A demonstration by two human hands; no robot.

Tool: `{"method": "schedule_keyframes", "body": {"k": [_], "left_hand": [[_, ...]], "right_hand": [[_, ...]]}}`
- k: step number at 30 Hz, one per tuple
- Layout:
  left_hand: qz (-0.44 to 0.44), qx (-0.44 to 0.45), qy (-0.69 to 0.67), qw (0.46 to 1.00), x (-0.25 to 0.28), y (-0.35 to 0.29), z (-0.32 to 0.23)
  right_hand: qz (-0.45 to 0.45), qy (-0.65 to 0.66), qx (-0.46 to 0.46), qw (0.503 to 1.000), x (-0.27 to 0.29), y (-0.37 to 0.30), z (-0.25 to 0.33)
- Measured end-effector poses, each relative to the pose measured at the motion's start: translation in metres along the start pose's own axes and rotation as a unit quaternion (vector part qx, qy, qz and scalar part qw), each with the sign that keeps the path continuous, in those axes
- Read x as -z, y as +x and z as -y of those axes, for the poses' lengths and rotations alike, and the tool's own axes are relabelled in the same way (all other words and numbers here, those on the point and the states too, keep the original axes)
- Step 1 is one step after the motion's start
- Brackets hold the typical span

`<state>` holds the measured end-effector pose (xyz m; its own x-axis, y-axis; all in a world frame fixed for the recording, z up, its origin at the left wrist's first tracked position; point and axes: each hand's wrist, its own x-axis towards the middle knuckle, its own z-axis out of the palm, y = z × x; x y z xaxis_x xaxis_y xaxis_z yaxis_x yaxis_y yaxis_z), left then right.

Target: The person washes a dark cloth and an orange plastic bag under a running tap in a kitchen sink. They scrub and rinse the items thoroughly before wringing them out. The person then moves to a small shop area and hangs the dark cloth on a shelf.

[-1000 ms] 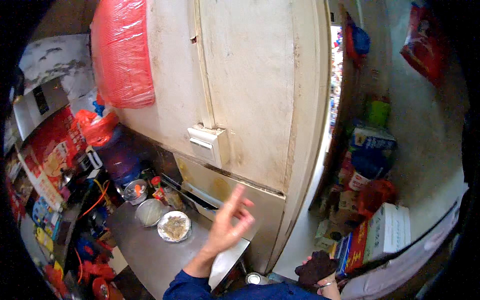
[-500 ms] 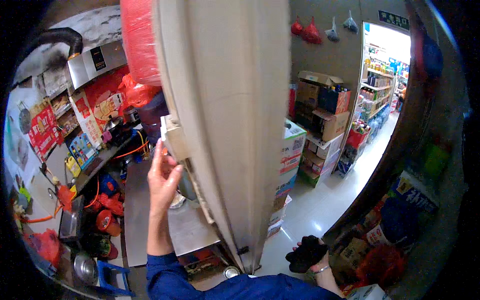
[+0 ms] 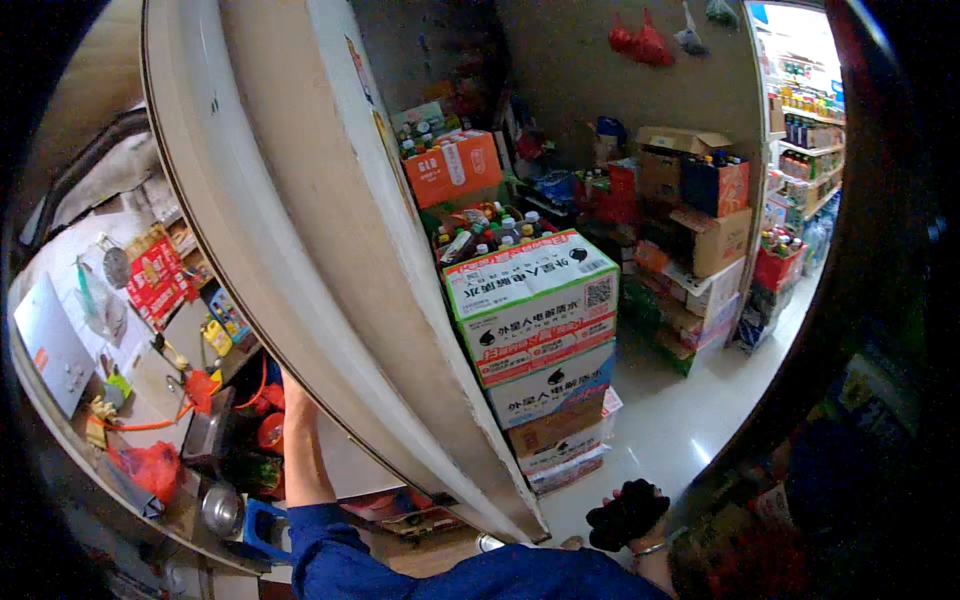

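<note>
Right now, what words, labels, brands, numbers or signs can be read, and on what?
I won't copy wording or brands, only where print stands.
White carton with green edges: large dark characters, clear; square code.
Carton beneath it: dark characters, clear.
Orange carton: pale print, too small.
Red poster: blurred.
Black item in right hand: none visible.

The right hand (image 3: 640,542), a silver-coloured bracelet (image 3: 652,548) at its wrist, holds a soft black bunched cloth item (image 3: 622,515). The left forearm (image 3: 306,450), in a dark blue sleeve (image 3: 330,550), reaches behind a pale beige door frame (image 3: 300,150), which hides the left hand. Beside the frame stand stacked white printed cardboard cartons (image 3: 540,315) with capped bottles (image 3: 508,232) on top; 2 red plastic bags (image 3: 650,48) hang on the grey wall (image 3: 560,80).
</note>
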<state>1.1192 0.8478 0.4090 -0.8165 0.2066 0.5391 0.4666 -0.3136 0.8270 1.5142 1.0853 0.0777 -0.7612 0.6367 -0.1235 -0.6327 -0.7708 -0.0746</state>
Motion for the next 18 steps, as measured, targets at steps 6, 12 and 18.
{"method": "schedule_keyframes", "body": {"k": [6,12,18], "left_hand": [[-0.048,0.005,0.024,0.999,-0.001,-0.023,-0.003],[-0.112,0.015,0.043,0.993,0.009,-0.062,0.022],[-0.219,0.047,0.120,0.967,0.016,-0.121,0.017]], "right_hand": [[0.036,-0.068,-0.057,0.995,-0.002,0.033,0.026],[0.056,-0.479,0.075,0.873,0.020,0.136,0.047],[0.083,-0.379,-0.042,0.921,-0.010,0.210,0.049]]}}
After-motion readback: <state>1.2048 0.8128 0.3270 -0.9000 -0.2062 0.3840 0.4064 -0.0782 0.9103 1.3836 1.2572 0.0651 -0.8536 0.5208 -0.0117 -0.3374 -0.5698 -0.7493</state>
